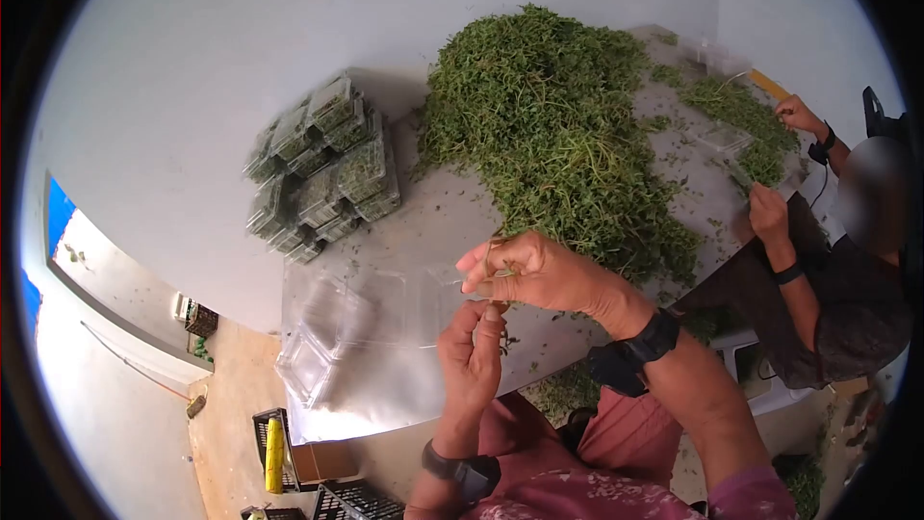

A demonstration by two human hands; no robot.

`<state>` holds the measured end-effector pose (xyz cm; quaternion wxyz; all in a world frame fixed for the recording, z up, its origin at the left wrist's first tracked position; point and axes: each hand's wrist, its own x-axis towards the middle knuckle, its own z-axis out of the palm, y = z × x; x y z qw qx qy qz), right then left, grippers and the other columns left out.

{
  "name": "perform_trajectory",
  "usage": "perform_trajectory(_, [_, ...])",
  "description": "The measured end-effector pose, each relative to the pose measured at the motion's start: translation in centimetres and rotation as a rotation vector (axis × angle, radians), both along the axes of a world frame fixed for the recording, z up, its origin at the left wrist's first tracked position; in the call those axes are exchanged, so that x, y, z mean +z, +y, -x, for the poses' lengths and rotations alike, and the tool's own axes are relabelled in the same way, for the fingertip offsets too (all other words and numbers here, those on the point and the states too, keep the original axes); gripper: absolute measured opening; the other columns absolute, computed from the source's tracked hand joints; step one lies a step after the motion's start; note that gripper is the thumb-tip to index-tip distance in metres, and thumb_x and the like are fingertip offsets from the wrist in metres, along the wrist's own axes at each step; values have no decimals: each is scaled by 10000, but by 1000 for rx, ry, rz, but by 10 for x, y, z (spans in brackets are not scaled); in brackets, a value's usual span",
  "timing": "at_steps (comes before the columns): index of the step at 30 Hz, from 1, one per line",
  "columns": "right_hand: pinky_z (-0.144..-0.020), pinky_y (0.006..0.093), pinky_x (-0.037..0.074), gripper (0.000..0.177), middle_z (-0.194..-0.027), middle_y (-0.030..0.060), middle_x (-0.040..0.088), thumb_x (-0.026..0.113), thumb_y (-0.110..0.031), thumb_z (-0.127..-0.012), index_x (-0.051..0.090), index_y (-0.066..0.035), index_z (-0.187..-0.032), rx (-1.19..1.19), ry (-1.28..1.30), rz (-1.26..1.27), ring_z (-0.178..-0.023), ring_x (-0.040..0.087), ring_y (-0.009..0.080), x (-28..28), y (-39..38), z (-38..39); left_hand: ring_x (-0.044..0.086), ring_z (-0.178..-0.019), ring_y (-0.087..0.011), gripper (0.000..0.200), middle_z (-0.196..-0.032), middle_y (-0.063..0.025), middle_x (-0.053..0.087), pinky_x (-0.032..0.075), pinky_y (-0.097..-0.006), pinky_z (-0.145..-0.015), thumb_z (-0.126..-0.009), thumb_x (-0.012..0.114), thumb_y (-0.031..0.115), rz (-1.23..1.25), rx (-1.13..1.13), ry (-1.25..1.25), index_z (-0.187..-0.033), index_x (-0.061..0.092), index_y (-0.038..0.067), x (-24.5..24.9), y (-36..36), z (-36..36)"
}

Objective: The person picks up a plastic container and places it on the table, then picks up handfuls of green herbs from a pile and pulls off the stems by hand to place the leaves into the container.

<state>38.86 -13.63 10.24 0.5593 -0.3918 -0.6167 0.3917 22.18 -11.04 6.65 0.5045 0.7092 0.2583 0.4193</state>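
My left hand (470,354) is closed, with thumb and forefinger pinched on the lower part of a thin green herb sprig (507,341). Just above it, my right hand (534,272) pinches the upper part of the sprig, with a bit of leaf showing between the fingers. Both hands are close together over the table's near side. Behind them rises a big heap of cut green herbs (549,125). To the left of my hands, open clear plastic clamshell boxes (332,323) lie on the table.
Filled clear clamshell boxes (327,169) are stacked at the back left of the table (452,207). At right, a co-worker's hands (770,217) handle stems beside a smaller herb pile (746,120). Black crates (351,503) and a yellow roll (274,455) are on the floor below.
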Motion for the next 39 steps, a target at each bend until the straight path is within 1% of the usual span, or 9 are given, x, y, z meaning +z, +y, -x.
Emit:
perform_trajectory(3, [-811,308,515,239,-1156,150,604,628,-223,-908,689,-5,-987,-90,-144,45,-959,629,177,4,-6,7,446,-633,-45,233,-672,15,542,385,-215,-576,-966,520,183,-19,70,20,-865,622,0,-1,1,1])
perform_trajectory(9, [-829,333,502,232,-1104,133,634,626,-214,-898,698,-4,-966,-429,-204,-182,-954,628,237,-6,-22,37,423,-592,-35,237,-625,35,515,353,-207,-519,-957,510,158,-23,197,-24,-813,611,0,11,-3,-3])
perform_trajectory(14, [-868,353,472,122,-1101,64,627,680,-63,-819,658,-67,-939,-637,-459,-533,-1053,572,261,-7,-46,51,456,-614,-47,246,-668,13,549,366,-209,-546,-963,507,179,96,217,-152,-830,613,1,2,11,-4])
perform_trajectory(19, [-817,329,492,124,-1008,97,651,615,26,-823,649,-22,-933,-693,-356,-312,-947,615,227,-22,-104,27,525,-677,-88,281,-709,-16,578,401,-233,-604,-973,505,228,-22,333,-12,-861,614,-6,-3,36,1])
perform_trajectory(23, [-740,294,503,113,-896,127,654,529,23,-869,640,43,-880,-880,-285,-23,-810,631,188,-49,-168,-6,544,-612,-192,174,-672,-85,585,414,-264,-617,-936,559,165,-384,419,214,-881,622,12,-16,60,6])
perform_trajectory(24, [-713,292,496,105,-851,129,652,562,-7,-847,635,68,-854,-939,-148,109,-789,637,175,-55,-182,-8,579,-732,-261,105,-738,-116,603,421,-345,-769,-879,607,124,-451,436,348,-928,632,35,-22,67,10])
perform_trajectory(27, [-677,335,490,89,-791,176,632,568,-16,-825,613,56,-801,-930,-478,542,-748,629,304,-87,-229,-23,564,-916,-289,181,-891,-107,615,337,-425,-936,-833,619,100,-726,522,554,-1006,618,46,-30,72,13])
perform_trajectory(31, [-655,396,464,118,-780,229,596,606,-63,-799,571,40,-751,-835,-969,921,-768,585,421,-146,-279,-31,522,-1016,-296,275,-1040,-113,584,275,-447,-1000,-803,623,80,-783,577,551,-1073,589,47,-43,71,13])
perform_trajectory(39, [-575,385,443,133,-712,168,594,628,-96,-816,585,29,-800,-952,-662,468,-621,580,337,-68,-211,-50,525,-1003,-309,258,-1004,-126,567,340,-452,-944,-726,613,14,-882,396,361,-981,575,36,-43,45,14])
